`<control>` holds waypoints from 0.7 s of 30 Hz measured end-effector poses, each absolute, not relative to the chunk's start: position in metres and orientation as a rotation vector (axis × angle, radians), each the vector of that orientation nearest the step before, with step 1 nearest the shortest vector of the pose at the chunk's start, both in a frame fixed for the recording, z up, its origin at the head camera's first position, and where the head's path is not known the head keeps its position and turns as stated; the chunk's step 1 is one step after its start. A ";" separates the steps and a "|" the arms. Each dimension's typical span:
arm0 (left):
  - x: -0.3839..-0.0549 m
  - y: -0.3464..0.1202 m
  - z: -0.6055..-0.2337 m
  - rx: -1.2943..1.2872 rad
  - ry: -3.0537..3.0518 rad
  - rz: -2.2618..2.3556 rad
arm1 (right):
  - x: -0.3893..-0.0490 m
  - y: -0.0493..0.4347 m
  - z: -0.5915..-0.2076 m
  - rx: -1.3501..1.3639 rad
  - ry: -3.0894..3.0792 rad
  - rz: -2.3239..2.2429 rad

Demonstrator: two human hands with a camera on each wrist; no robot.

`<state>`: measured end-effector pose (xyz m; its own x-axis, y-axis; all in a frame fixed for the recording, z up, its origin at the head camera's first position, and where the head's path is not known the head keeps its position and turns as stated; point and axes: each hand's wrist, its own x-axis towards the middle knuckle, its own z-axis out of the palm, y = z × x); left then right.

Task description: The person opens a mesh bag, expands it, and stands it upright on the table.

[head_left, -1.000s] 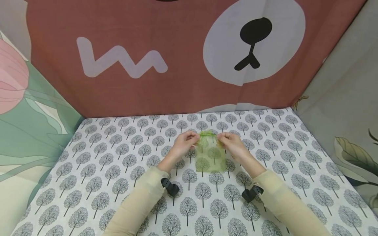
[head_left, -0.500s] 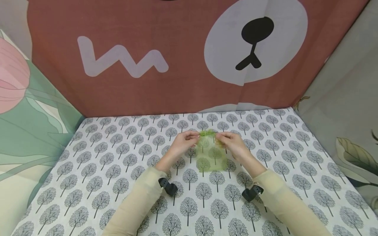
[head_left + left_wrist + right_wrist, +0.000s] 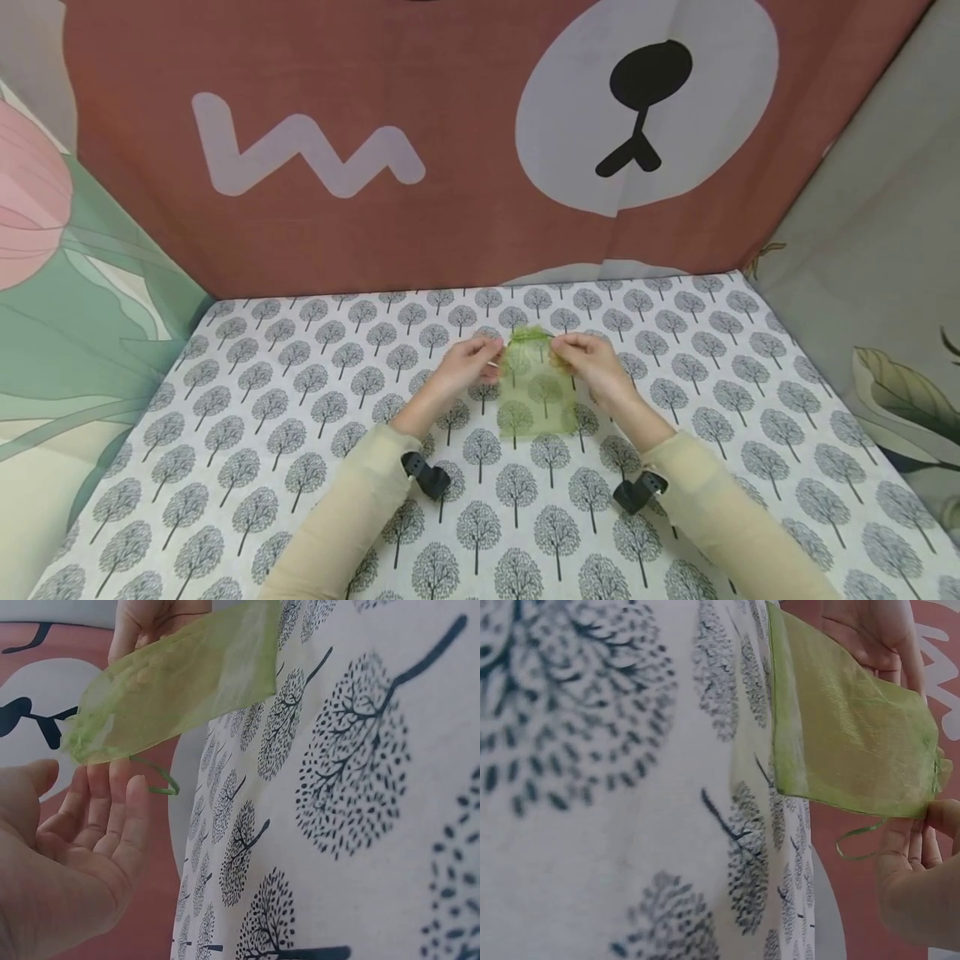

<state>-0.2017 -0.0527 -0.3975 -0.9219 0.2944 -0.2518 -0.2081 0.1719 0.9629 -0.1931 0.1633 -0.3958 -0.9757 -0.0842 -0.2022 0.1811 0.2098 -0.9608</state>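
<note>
A sheer green drawstring pouch (image 3: 536, 392) hangs between both hands in the head view, its gathered mouth at the top. My right hand (image 3: 592, 364) pinches the pouch's right upper corner between thumb and fingers, as the right wrist view also shows. My left hand (image 3: 82, 855) is at the opposite upper edge, fingers loosely bent with their tips against the pouch and thumb apart from them. A thin green ribbon loop (image 3: 161, 782) dangles from that side, and another ribbon loop (image 3: 859, 841) hangs beside the right hand's fingers. The pouch looks flat.
A white cloth with black tree prints (image 3: 300, 517) covers the table. Behind it hangs a reddish-brown curtain (image 3: 375, 242) with a bear face, with patterned curtains at both sides. Black cameras are strapped to the left wrist (image 3: 426, 477) and right wrist (image 3: 640, 492).
The left hand's thumb and fingers have parted at the pouch's upper left edge and drawn slightly away. The right hand keeps its pinch, and the pouch stays almost in place.
</note>
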 end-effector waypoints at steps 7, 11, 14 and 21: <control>-0.202 -0.053 -0.398 0.148 2.145 1.726 | -0.193 0.163 -0.399 0.134 2.292 -1.805; -0.202 -0.053 -0.398 0.187 2.173 1.690 | -0.192 0.162 -0.400 0.109 2.313 -1.774; -0.200 -0.052 -0.396 0.180 2.175 1.697 | -0.192 0.162 -0.402 0.082 2.302 -1.778; -0.199 -0.051 -0.398 0.112 2.169 1.756 | -0.191 0.160 -0.405 0.054 2.258 -1.799</control>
